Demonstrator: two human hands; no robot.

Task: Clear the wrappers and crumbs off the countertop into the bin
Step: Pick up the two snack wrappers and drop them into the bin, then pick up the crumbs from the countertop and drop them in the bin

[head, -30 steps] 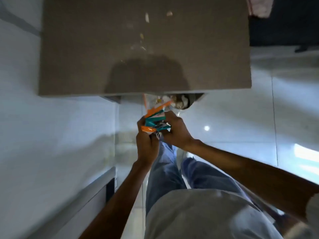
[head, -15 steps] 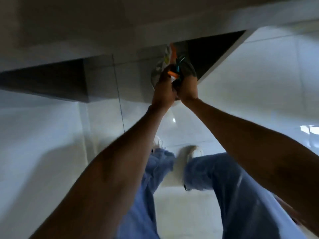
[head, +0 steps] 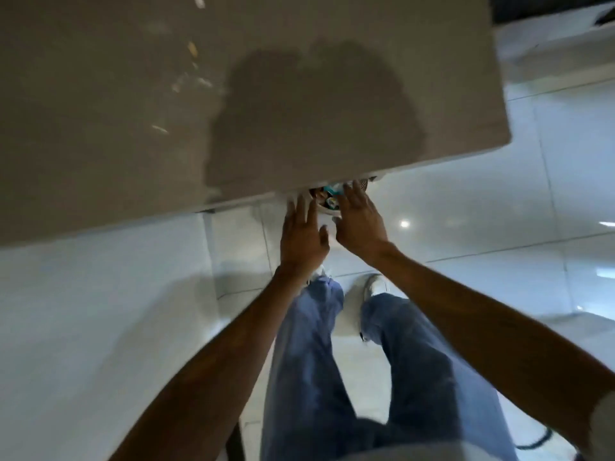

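Note:
A grey countertop (head: 100,154) fills the upper part of the head view, with small pale crumbs (head: 159,129) scattered on its left half. Under its front edge sits the bin (head: 327,210), mostly hidden by the counter. Teal and orange wrappers (head: 332,191) lie inside the bin's mouth. My left hand (head: 303,237) hovers just in front of the bin with fingers spread and nothing in it. My right hand (head: 359,221) is beside it, also with fingers apart and empty, its fingertips over the bin's rim.
A glossy white tiled floor (head: 499,211) lies below and to the right. My legs in blue jeans (head: 309,344) and white shoes (head: 376,284) stand under the hands. A white cabinet front (head: 83,311) runs along the left.
Both hands held the teal and orange wrappers together over the bin; now the wrappers lie in the bin and both hands are open. The view has tilted back up onto the countertop.

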